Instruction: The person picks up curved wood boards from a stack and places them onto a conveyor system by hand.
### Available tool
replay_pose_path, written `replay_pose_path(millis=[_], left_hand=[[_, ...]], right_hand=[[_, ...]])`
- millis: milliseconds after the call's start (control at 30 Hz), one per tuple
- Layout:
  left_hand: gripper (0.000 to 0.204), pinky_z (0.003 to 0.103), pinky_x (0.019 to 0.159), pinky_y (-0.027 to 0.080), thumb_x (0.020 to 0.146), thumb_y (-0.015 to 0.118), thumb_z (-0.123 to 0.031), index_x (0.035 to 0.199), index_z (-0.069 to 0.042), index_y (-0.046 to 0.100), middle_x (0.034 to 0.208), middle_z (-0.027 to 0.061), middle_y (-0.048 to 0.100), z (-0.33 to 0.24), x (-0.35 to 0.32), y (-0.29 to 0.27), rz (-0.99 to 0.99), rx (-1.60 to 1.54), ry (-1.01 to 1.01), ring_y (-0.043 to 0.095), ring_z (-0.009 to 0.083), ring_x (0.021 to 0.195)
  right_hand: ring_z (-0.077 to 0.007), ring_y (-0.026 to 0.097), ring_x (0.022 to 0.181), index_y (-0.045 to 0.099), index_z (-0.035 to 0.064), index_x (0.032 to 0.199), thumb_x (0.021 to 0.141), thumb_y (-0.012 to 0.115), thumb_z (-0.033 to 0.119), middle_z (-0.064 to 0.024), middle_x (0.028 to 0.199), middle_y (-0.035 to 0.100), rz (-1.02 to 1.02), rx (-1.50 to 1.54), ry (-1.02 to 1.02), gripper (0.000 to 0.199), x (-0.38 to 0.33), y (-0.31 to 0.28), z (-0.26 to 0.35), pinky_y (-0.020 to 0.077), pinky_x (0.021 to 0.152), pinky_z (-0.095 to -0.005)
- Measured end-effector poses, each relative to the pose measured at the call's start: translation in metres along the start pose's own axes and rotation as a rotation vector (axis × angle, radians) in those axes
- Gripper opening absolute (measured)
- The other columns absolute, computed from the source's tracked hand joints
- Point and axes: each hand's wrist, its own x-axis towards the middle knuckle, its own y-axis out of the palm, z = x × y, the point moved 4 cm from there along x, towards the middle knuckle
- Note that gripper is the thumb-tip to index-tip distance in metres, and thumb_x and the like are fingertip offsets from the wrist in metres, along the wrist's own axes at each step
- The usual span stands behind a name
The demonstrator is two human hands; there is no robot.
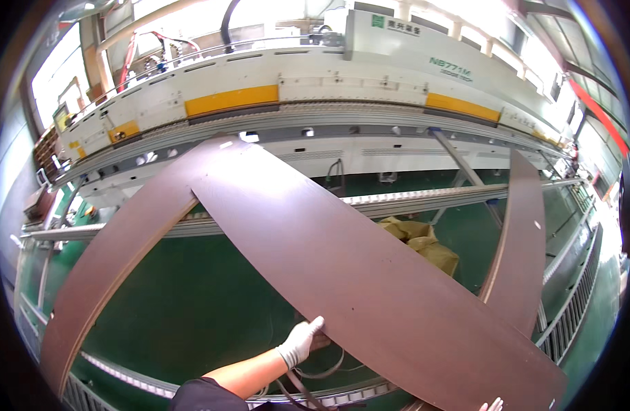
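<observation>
Holding the big dark-brown panel [369, 274] at its near long edge, the left hand [300, 342] in a white glove has its fingers [315, 323] pressed flat on the top face, thumb side not visible, so it reads as a grip over the edge but I cannot tell how far they curl under. Right hand [493, 405] only peeks in at the bottom rim, gloved fingertips just below the panel's near-right end; cannot tell if it grips or only touches.

The panel runs diagonally away from the left fingers, its far end up by the long white-and-yellow machine [315, 89], its near-right end by the right hand. It rests across the roller rails [424, 196] of the feed frame. A second brown panel [116, 260] lies to the left of the left fingers, its far end tucked under the held one. A narrow brown strip [520, 240] stands well right of both hands. Yellowish bags [424, 240] sit on the green floor [191, 301] beyond the fingers, under the frame.

Step in hand, as I judge it: positioning the panel on the feed frame, mid-swing or mid-slide. The next move likely calls for both hands steering together, squaring the board to the rails without snagging the overlapped panel.
</observation>
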Motion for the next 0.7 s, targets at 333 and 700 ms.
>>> replay_pose_path(millis=[333, 700], left_hand=[[0.073, 0.045, 0.099, 0.047, 0.099, 0.051, -0.06, 0.132, 0.005, 0.055, 0.124, 0.0252, 0.064, 0.097, -0.101, 0.014, 0.553, 1.175, -0.106, 0.061, 0.0366, 0.116], [0.033, 0.048, 0.065, 0.053, 0.102, 0.05, -0.031, 0.092, -0.003, 0.062, 0.076, 0.0171, 0.067, 0.059, -0.142, 0.034, 0.419, 1.7, 0.5, 0.066, 0.0374, 0.07]], right_hand=[[-0.0366, 0.046, 0.138, 0.054, 0.0093, 0.144, 0.098, 0.06, 0.043, -0.0191, 0.147, 0.052, -0.076, 0.22, -0.087, 0.057, -0.043, -0.03, 0.057, 0.0355, 0.113, -0.0513], [-0.0354, 0.05, 0.136, 0.058, 0.0031, 0.138, 0.101, 0.057, 0.024, -0.0178, 0.144, 0.057, -0.171, 0.302, 0.053, 0.043, -0.037, -0.025, 0.107, 0.0372, 0.114, -0.0464]])
